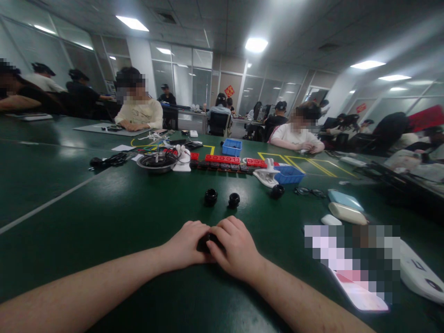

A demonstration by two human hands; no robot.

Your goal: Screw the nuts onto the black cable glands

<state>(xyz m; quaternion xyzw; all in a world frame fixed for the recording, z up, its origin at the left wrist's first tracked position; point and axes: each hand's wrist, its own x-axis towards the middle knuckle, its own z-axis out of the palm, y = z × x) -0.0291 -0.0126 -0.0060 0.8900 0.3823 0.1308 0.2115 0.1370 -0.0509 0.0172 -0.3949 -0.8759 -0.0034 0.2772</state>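
My two hands meet low in the middle of the view, over the green tabletop. Fingers of my left hand curl around a small black part from the left. From the right, my right hand closes on the same part, its thumb across the front. Most of that part is hidden by the fingers, so its exact shape cannot be made out. Just beyond my hands stand two short black ribbed rings, the left ring and the right ring. A similar black piece lies farther right.
Across the green table stretches a row of red blocks, with a metal bowl, white clamp-like stand and blue bins around it. Eyeglasses, cases and a phone lie rightward. People sit opposite.
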